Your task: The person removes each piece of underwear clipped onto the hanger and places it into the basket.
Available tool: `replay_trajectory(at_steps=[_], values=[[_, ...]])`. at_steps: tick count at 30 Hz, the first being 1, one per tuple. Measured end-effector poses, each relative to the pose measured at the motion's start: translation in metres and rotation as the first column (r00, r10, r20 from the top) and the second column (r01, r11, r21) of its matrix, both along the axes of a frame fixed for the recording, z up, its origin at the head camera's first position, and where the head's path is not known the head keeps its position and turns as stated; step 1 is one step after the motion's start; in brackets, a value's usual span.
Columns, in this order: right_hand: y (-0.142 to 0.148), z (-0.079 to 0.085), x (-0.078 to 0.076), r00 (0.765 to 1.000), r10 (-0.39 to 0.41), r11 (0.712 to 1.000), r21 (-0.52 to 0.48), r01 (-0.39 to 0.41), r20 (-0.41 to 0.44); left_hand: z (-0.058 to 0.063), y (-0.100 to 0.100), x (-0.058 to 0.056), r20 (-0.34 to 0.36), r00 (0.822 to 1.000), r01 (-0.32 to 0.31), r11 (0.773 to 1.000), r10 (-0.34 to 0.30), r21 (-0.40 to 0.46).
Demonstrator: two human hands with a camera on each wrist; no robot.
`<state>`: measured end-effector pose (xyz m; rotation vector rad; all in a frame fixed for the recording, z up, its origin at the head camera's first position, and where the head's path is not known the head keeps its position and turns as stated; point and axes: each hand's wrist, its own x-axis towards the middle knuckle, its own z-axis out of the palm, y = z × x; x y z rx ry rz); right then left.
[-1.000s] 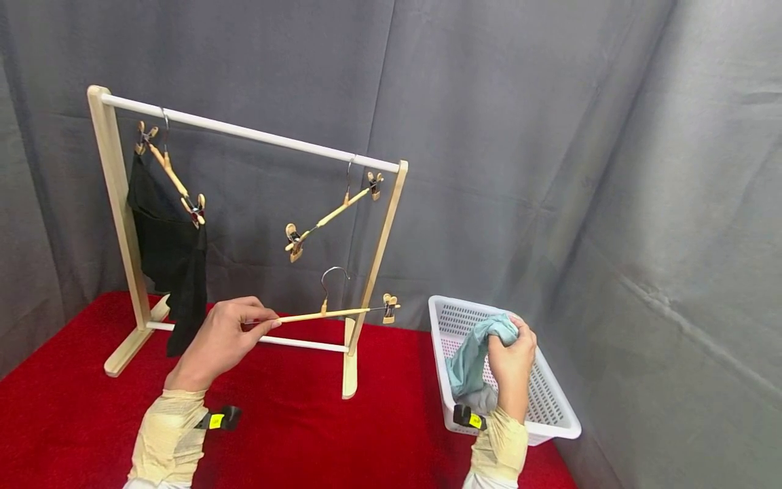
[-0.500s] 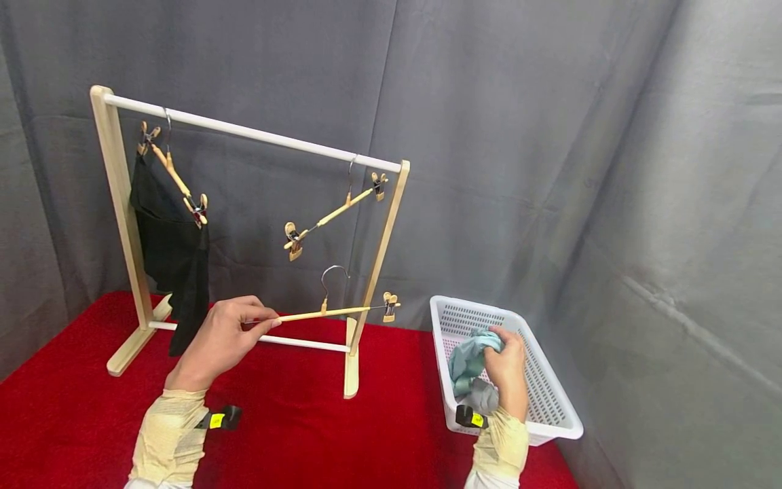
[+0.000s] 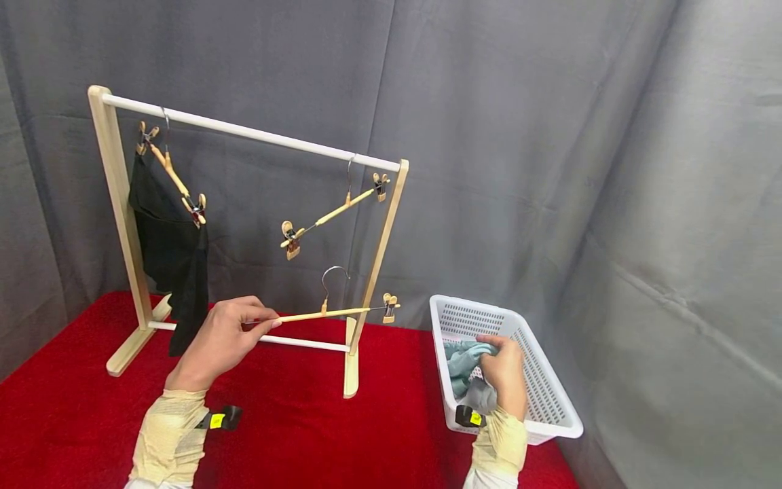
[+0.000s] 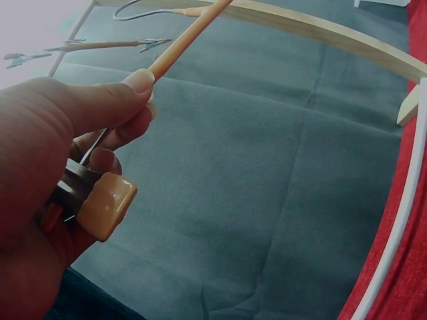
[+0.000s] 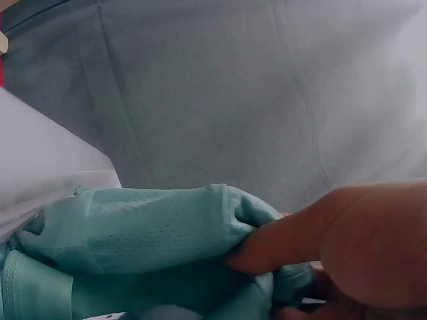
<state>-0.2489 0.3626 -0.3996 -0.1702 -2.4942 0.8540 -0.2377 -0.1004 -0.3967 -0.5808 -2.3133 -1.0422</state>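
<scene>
My left hand [image 3: 222,339] pinches one end of a wooden clip hanger [image 3: 305,316] between thumb and fingers, holding it up in front of the rack. Its hook points upward and one clip shows at the far right end; the near clip [image 4: 107,207] appears under my fingers in the left wrist view. Inside the white basket [image 3: 552,380], my right hand [image 3: 506,370] grips a light teal garment [image 3: 463,360], with the thumb pressed into its folds [image 5: 147,227]. Next to that lies a grey cloth [image 3: 479,394], partly hidden by my right wrist.
A wooden rack with a white top rail [image 3: 244,132] stands at the left on the red cloth [image 3: 385,435]. Black clothing [image 3: 171,251] hangs from a clip hanger [image 3: 168,170] on it, and a bare clip hanger [image 3: 342,207] hangs near its right post. A grey curtain [image 3: 489,136] stands behind.
My right hand has lowered the teal garment deeper into the basket, a little to the left. More of the grey cloth shows. The left hand and its hanger have stayed in place.
</scene>
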Motion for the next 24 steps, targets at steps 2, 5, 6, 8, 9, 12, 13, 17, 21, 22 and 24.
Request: replay_trajectory(at_steps=[2,5,6,8,9,12,13,17,21,22,24], values=[[0.000,0.000,0.000,1.000,0.015,1.000,0.007,-0.016,0.026,0.000,0.000,0.000,0.004,1.000,-0.001,1.000,0.001,0.001],[0.001,0.000,0.000,0.998,0.038,0.999,0.015,-0.039,0.054,0.000,-0.001,0.000,0.004,1.000,0.000,1.000,0.000,0.002],[0.001,-0.001,0.000,0.997,0.046,0.999,0.015,-0.046,0.058,0.000,-0.001,0.000,0.003,1.000,0.000,1.000,0.000,0.002],[0.001,0.000,0.000,0.997,0.051,0.999,0.008,-0.052,0.063,0.000,-0.001,0.000,-0.001,1.000,0.004,1.000,-0.004,0.002],[0.001,0.000,0.000,0.997,0.054,0.998,0.007,-0.055,0.059,-0.001,-0.001,-0.001,-0.003,1.000,0.007,1.000,-0.007,0.002],[-0.001,0.002,0.001,0.997,0.057,0.998,0.001,-0.057,0.050,-0.001,-0.001,-0.001,-0.008,1.000,0.015,1.000,-0.015,0.007],[-0.001,0.003,0.001,0.997,0.054,0.999,-0.001,-0.054,0.051,-0.001,-0.002,-0.001,-0.010,1.000,0.016,1.000,-0.016,0.008],[-0.004,0.005,0.002,0.997,0.055,0.998,-0.011,-0.054,0.046,-0.001,-0.002,-0.001,-0.019,1.000,0.011,1.000,-0.011,0.010],[-0.007,0.008,0.002,0.997,0.064,0.998,-0.004,-0.064,0.043,-0.001,-0.002,-0.001,-0.020,1.000,0.006,1.000,-0.006,0.009],[-0.009,0.008,0.001,0.997,0.068,0.998,0.002,-0.068,0.038,-0.001,-0.002,-0.001,-0.017,1.000,0.005,1.000,-0.004,0.008],[-0.012,0.010,0.000,0.996,0.082,0.997,0.015,-0.082,0.023,-0.001,-0.002,0.000,-0.012,1.000,0.002,1.000,-0.002,0.007]])
